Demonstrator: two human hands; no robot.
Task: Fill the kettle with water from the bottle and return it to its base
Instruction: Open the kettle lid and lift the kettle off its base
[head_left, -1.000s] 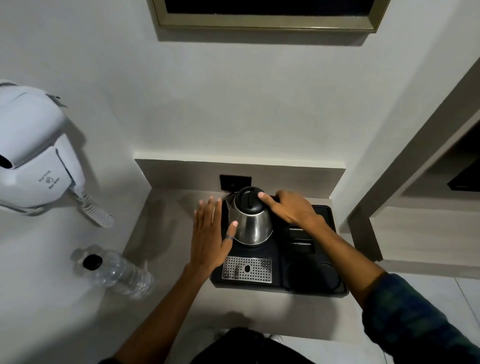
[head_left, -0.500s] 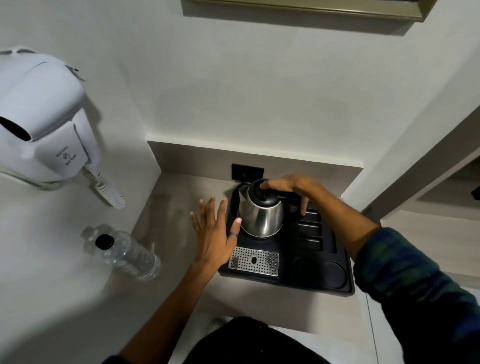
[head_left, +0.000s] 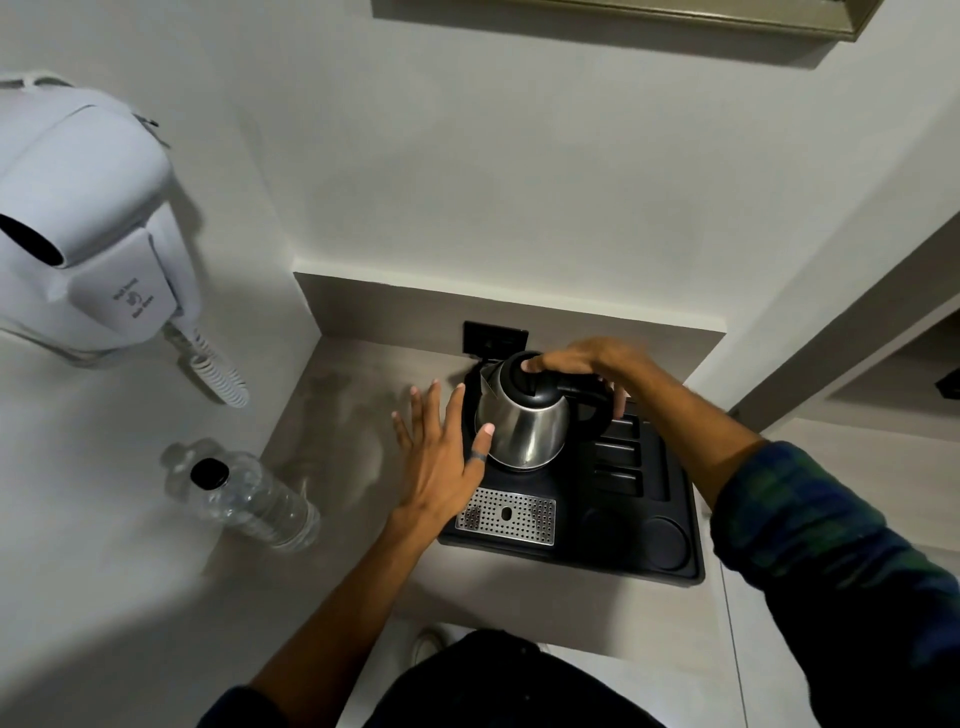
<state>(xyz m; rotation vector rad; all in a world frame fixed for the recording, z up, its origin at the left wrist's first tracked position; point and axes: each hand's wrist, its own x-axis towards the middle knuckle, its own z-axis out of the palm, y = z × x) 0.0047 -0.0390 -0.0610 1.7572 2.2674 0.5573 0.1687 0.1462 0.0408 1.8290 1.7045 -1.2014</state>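
A steel kettle (head_left: 522, 428) with a black lid and handle stands on its base at the back left of a black tray (head_left: 670, 499). My right hand (head_left: 576, 364) wraps over the kettle's handle, thumb pressed on the lid. My left hand (head_left: 441, 452) lies flat with fingers spread beside the kettle, its thumb touching the steel side. A clear plastic water bottle (head_left: 244, 499) with a black cap stands on the counter at the left, apart from both hands.
A white wall-mounted hair dryer (head_left: 88, 244) with a coiled cord hangs on the left wall. A black wall socket (head_left: 493, 338) sits behind the kettle. The tray has a metal drip grille (head_left: 506, 514) and round recesses. Walls close the counter on left, back and right.
My right hand has shifted from the lid's top onto the handle, with the thumb staying on the lid. The view has moved closer and tilted down. My left hand stays beside the kettle.
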